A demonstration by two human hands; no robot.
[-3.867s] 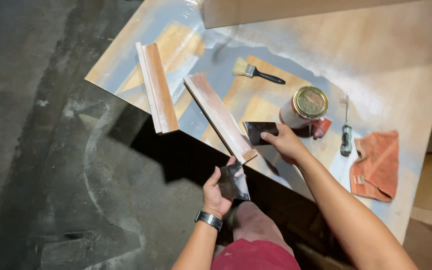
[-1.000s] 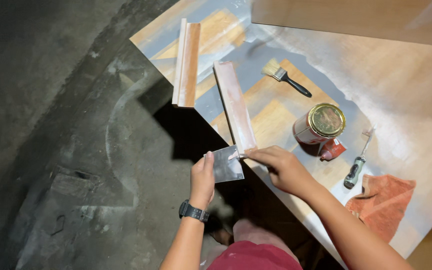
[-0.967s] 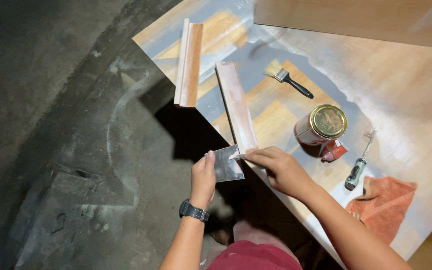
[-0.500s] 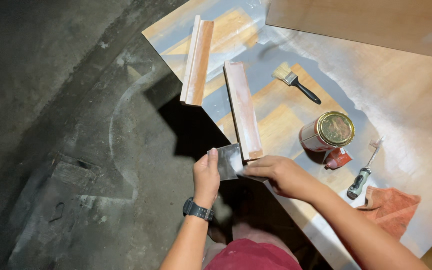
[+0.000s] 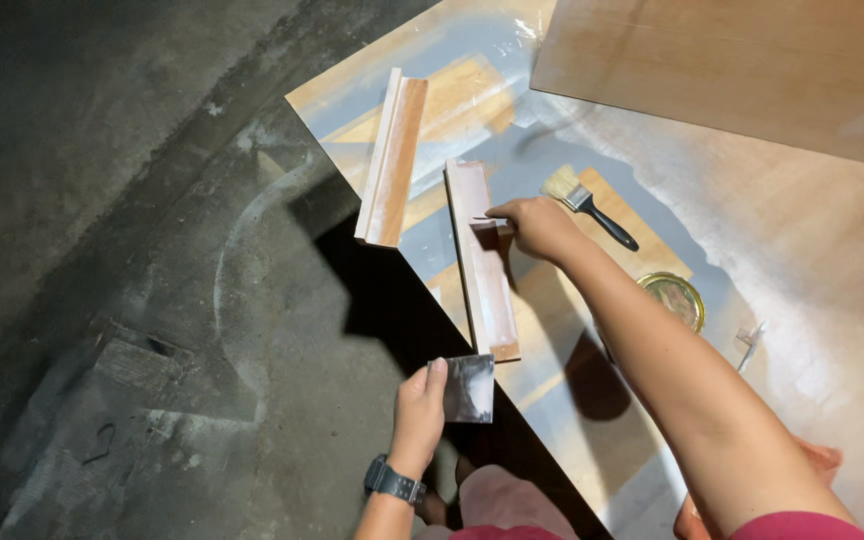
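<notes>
My left hand (image 5: 418, 410) holds a flat metal scraper blade (image 5: 470, 387) upright off the near edge of the wooden table (image 5: 802, 240). My right hand (image 5: 537, 226) reaches over the table and presses a second thin metal scraper (image 5: 485, 222) onto the upper part of a long wooden strip (image 5: 481, 257) smeared with whitish filler. That strip lies lengthwise near the table's edge. A second wooden moulding piece (image 5: 392, 158) lies to its left.
A paintbrush with a black handle (image 5: 588, 203) lies just right of my right hand. A tin with a gold lid (image 5: 674, 297) shows behind my forearm, a screwdriver tip (image 5: 750, 340) beyond it. A plywood sheet (image 5: 742, 70) covers the far table. Dark concrete floor (image 5: 132, 250) lies left.
My right hand has moved from the strip's near end, beside the left blade, up to the strip's far part with its scraper. The left hand has dropped slightly with its blade.
</notes>
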